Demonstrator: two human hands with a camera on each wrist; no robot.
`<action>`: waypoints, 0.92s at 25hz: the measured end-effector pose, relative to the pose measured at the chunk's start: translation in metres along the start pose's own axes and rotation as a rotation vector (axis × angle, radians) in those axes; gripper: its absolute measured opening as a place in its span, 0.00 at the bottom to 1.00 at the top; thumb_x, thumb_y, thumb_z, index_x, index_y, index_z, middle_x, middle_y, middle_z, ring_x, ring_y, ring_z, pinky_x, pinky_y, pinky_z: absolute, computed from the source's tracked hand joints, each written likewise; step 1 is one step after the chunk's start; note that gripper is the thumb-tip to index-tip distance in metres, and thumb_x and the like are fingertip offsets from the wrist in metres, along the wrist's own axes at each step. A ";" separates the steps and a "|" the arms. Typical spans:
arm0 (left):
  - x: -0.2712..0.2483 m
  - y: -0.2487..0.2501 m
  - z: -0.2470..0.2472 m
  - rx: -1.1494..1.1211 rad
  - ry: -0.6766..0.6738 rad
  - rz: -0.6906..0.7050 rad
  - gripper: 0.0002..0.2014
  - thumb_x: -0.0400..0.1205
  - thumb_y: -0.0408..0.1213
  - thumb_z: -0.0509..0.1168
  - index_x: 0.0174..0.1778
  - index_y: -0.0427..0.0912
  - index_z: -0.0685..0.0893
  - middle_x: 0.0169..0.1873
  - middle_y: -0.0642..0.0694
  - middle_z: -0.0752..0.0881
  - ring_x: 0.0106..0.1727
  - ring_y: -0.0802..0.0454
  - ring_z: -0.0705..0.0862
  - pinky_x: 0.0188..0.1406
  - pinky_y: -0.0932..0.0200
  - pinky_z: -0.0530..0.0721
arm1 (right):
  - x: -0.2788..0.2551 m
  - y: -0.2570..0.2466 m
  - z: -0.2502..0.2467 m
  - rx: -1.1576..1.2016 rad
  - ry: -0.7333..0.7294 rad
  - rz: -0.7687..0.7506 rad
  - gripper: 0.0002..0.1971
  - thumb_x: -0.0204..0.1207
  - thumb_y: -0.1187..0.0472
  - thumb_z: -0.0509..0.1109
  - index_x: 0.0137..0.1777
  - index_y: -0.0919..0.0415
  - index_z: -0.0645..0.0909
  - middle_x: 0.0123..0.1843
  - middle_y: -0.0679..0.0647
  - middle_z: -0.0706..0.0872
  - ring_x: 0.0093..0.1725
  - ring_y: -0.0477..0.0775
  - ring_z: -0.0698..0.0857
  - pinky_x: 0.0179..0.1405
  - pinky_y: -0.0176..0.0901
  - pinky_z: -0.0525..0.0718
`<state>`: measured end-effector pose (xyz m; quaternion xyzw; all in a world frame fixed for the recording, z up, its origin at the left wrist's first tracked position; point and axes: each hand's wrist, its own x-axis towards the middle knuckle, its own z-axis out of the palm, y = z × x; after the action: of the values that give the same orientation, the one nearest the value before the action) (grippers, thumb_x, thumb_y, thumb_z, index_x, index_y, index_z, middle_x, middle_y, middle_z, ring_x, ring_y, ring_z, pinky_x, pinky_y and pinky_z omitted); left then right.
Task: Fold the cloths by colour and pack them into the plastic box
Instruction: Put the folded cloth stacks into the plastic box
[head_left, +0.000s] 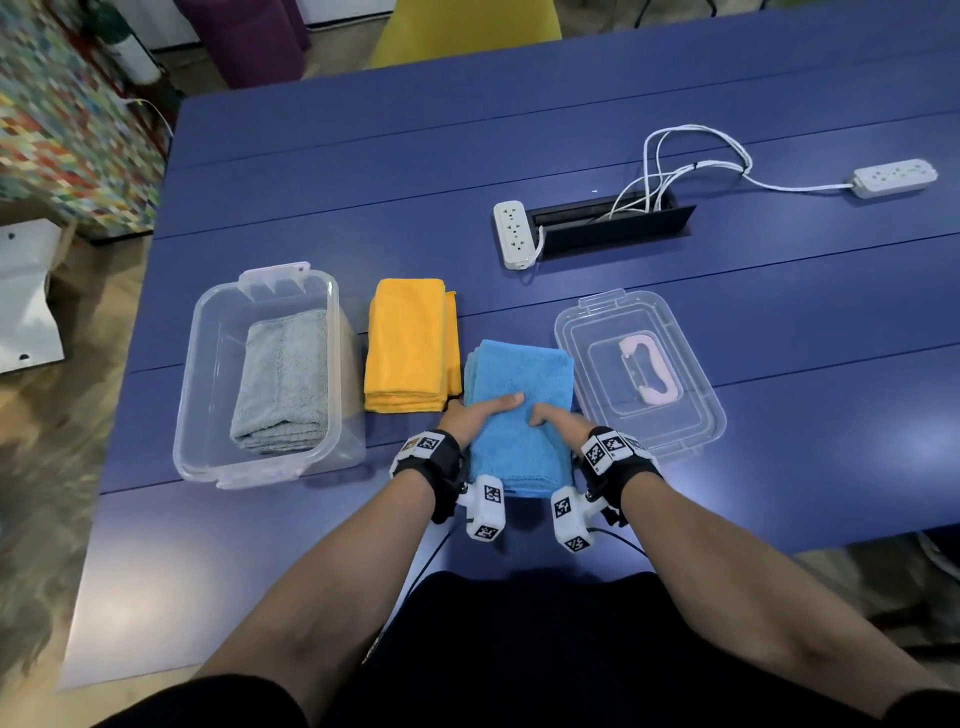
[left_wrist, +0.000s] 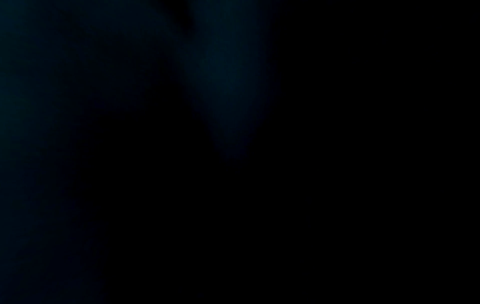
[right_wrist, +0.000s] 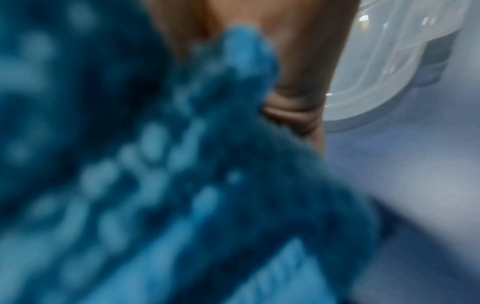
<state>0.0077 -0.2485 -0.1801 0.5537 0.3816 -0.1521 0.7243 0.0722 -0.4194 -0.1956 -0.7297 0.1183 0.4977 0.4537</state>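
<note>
Head view: blue table (head_left: 519, 130), a person's two bare forearms reaching in, each with a black wrist strap and a white marker block. Both hands sit on the folded blue cloths (head_left: 519, 410) at the near middle of the table. Left hand (head_left: 480, 415) grasps the pile's left edge, thumb laid across the top, fingers hidden at the side. Right hand (head_left: 558, 423) grasps the right edge, thumb curled on top, fingers tucked out of sight. Clear box (head_left: 208, 332) stands open at left with folded grey cloths (head_left: 283, 384) inside, lying against its right wall. Folded orange cloths (head_left: 410, 345) lie between the box and the blue pile, just beside both. Clear lid (head_left: 691, 415) with a pink handle (head_left: 652, 371) lies flat, touching the blue pile's right side. Farther back: one power strip (head_left: 511, 234) beside a black cable slot (head_left: 613, 223), white cables (head_left: 685, 161) running to a second strip (head_left: 893, 176) at far right. Left wrist view: almost wholly dark, nothing readable. Right wrist view: close and blurred; blue cloth (right_wrist: 155, 174) fills the frame, a curled finger (right_wrist: 293, 115) pressed into its edge, the lid (right_wrist: 389, 67) just behind, table (right_wrist: 415, 185) below.
</note>
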 end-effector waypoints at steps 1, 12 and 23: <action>-0.002 -0.007 -0.003 -0.021 0.021 0.031 0.49 0.50 0.53 0.89 0.65 0.38 0.81 0.55 0.42 0.90 0.51 0.44 0.91 0.49 0.46 0.90 | -0.002 0.004 0.001 0.023 -0.009 -0.006 0.31 0.52 0.47 0.76 0.58 0.56 0.85 0.51 0.57 0.92 0.53 0.63 0.90 0.64 0.63 0.83; -0.047 -0.021 -0.021 -0.157 -0.199 0.173 0.35 0.69 0.42 0.82 0.71 0.46 0.77 0.62 0.42 0.87 0.60 0.41 0.88 0.59 0.38 0.86 | -0.057 0.031 0.039 0.542 -0.058 -0.169 0.45 0.64 0.33 0.78 0.77 0.56 0.69 0.72 0.63 0.80 0.65 0.64 0.84 0.64 0.65 0.81; -0.117 0.095 -0.090 -0.161 -0.216 0.556 0.30 0.77 0.42 0.76 0.72 0.36 0.75 0.65 0.34 0.84 0.64 0.33 0.85 0.60 0.34 0.84 | -0.101 -0.107 0.098 0.572 -0.248 -0.532 0.39 0.71 0.38 0.74 0.76 0.60 0.73 0.72 0.65 0.79 0.71 0.69 0.79 0.71 0.70 0.74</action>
<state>-0.0434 -0.1567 -0.0387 0.5584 0.1472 0.0244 0.8160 0.0301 -0.3112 -0.0624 -0.5137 0.0036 0.3943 0.7620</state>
